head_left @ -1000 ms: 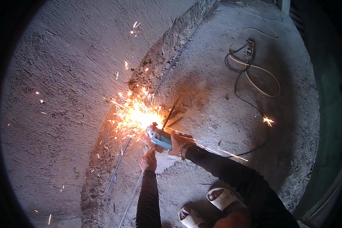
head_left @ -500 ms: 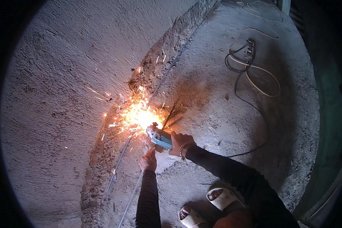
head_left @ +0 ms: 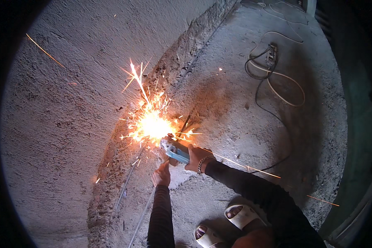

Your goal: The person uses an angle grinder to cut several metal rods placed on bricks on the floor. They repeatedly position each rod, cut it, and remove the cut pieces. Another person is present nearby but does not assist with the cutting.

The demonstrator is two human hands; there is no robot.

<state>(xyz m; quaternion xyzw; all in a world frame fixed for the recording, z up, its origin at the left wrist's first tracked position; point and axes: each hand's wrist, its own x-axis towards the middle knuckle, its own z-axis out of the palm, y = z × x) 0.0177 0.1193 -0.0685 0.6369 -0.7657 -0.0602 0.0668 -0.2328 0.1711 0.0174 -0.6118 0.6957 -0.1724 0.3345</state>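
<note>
My right hand, a bracelet at its wrist, is closed around the body of a blue angle grinder. A bright burst of sparks flies off the grinder's far end and hides its disc and the spot it touches. Just below the grinder, my left hand is closed on a thin metal rod that runs up from the lower edge. Under the grinder, close to my left fingertips, shows a small brownish piece. Beyond the tool a dark thin bar slants out of the glare.
A rough plastered wall fills the left side. Another thin rod lies along its broken base. On the concrete floor, black and white cables loop around a socket strip. My feet in light sandals stand close below.
The spark burst has changed shape, with long streaks now crossing to the upper left and over my right forearm. The grinder and my right hand have shifted slightly right; my left hand stays put.
</note>
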